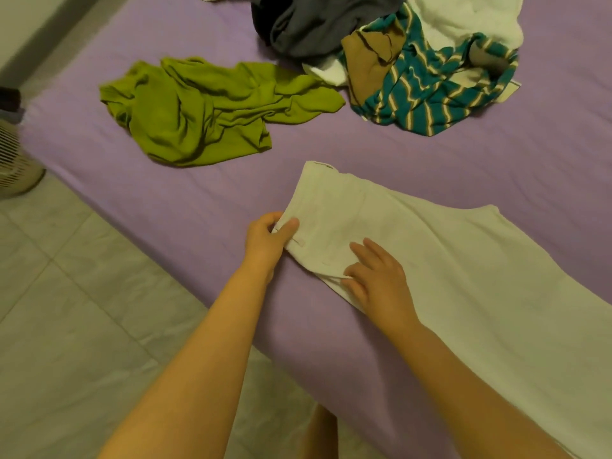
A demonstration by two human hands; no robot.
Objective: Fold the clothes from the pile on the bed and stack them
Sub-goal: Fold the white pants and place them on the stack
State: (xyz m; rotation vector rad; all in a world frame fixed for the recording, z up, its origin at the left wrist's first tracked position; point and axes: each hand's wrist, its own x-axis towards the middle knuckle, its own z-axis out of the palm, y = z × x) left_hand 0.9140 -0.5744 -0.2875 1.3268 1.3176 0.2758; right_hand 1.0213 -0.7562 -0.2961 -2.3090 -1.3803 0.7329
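Observation:
White trousers [447, 260] lie flat on the purple bed [198, 210], waistband toward the left, legs running off to the lower right. My left hand [268, 240] pinches the waistband's left edge between thumb and fingers. My right hand [377, 279] rests on the near waistband corner, its fingers slightly bent on the cloth. Farther back lies a crumpled olive-green garment [205, 111]. The pile at the top right holds a teal striped piece [430, 91], a brown piece [367, 61], a dark grey garment [308, 24] and white cloth [463, 18].
The bed's near edge runs diagonally from upper left to lower right, with pale floor tiles [66, 309] below it. A round slatted fan or basket [13, 160] stands on the floor at the far left. A wall corner is at the top left.

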